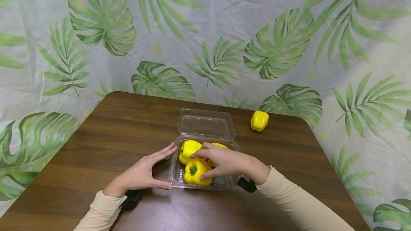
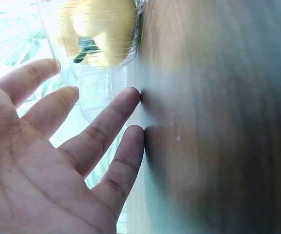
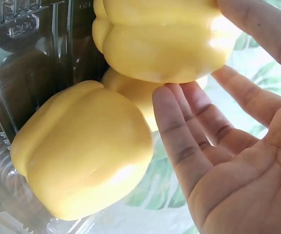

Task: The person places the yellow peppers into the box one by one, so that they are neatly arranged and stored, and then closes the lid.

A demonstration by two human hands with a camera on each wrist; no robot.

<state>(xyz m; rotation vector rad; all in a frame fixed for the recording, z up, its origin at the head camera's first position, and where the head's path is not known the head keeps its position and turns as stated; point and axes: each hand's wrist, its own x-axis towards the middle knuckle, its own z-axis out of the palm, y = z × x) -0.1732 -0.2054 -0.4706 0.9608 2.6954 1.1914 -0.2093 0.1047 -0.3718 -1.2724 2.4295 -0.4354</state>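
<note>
A clear plastic clamshell container [image 1: 172, 174] lies with its lid folded back, holding three yellow bell peppers. The near bell pepper [image 1: 190, 178] has its green stem toward me. Behind it sit a left bell pepper [image 1: 188, 149] and a right one [image 3: 82, 156], partly hidden by my right hand in the head view. My right hand [image 1: 231, 161] reaches over the container and grips the near pepper between thumb and fingers. Spread and nearly straight, my left hand [image 1: 138, 174] stands at the container's left side, its thumb tip at the near left corner.
Another yellow bell pepper [image 1: 259, 121] rests near the back right edge of the brown wooden table [image 1: 122, 127]. The raised clear lid [image 1: 205, 126] extends behind the container. A leaf-patterned cloth [image 1: 224, 17] hangs behind the table.
</note>
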